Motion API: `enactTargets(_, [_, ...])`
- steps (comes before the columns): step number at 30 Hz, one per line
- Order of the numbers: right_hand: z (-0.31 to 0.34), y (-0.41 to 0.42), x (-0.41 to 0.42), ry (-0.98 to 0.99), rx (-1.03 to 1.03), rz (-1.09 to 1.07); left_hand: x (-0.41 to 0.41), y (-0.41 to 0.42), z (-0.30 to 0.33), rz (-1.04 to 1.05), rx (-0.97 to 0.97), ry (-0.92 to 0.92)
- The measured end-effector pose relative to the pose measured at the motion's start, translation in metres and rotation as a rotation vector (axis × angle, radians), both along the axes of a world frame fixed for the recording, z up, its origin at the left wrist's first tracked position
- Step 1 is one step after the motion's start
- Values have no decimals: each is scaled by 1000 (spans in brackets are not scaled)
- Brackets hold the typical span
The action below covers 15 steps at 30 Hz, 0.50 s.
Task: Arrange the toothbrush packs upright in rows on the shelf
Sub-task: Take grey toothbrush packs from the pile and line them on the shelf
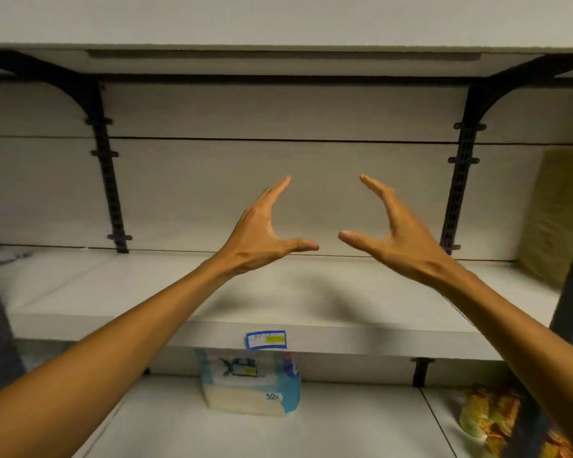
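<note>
Fingers [280,188] of my left hand [262,236] are straight and spread wide from the thumb, and those of my right hand [391,233] mirror them, so both hold nothing and frame a bare gap in front of the shelf's back panel [278,193]. Both hands hover above the middle shelf [113,292], thumbs pointing at each other and apart, not touching. No toothbrush packs are in view anywhere, so I cannot say where they lie; they must be outside what I see. On the shelf's front edge sits a blue-bordered price label [266,339], and on the lower shelf [344,424] stands a pale bag with blue wrapping [250,385], with yellow-and-orange packets [490,421] off to the right. A tan block [556,219] leans at the far right end of the middle shelf. As I judge it, no pack has been placed yet. The risk from here is in the packs themselves: thin upright cards tip easily on a smooth board, and one nudge from my wrist could topple a row. Starting too near the front edge could let packs slide off onto the goods below.
</note>
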State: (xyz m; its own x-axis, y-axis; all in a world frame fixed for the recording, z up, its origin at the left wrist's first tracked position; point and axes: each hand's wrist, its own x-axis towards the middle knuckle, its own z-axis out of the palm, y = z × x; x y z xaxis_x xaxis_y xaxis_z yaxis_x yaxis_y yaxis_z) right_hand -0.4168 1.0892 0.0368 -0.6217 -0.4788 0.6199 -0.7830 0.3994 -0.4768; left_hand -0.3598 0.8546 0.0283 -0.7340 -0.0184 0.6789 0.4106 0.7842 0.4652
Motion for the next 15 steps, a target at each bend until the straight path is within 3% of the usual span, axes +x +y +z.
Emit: enactTargets(15, [1,-254,155,80,-36,155,207,-253,-10,193,-35,36])
